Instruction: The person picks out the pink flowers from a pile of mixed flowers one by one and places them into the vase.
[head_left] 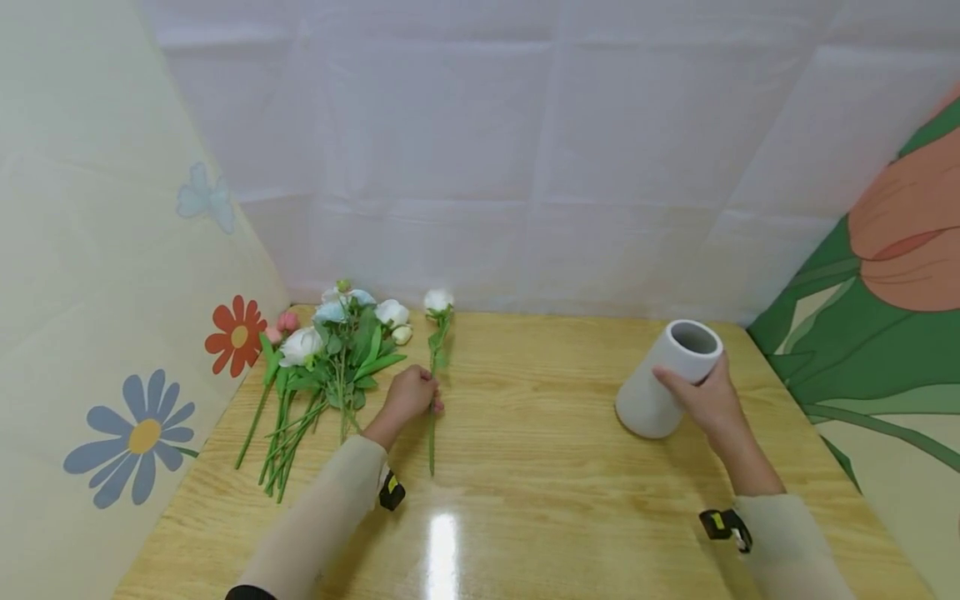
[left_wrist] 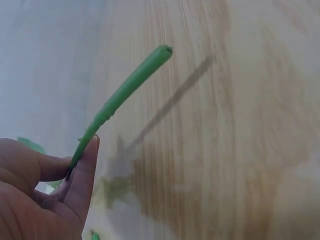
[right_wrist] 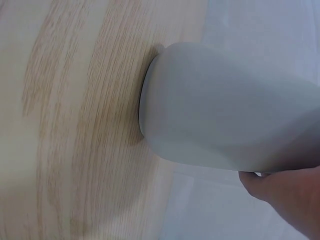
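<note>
My left hand (head_left: 412, 393) pinches the green stem of a white artificial flower (head_left: 438, 302) between thumb and fingers. In the left wrist view, the stem's cut end (left_wrist: 162, 52) points up and away from the hand, above the wood, casting a shadow. My right hand (head_left: 708, 400) grips a white vase (head_left: 651, 392) near its rim, thumb on the near side and other fingers hidden behind it. The vase's round mouth faces up and its base is close on the wood in the right wrist view.
Several more artificial flowers, white, pale blue and pink, lie in a pile (head_left: 330, 358) left of my left hand, stems toward me. A wooden table (head_left: 525, 467) carries everything. White cloth (head_left: 450, 150) hangs behind, and flower-printed panels (head_left: 900, 250) stand at both sides.
</note>
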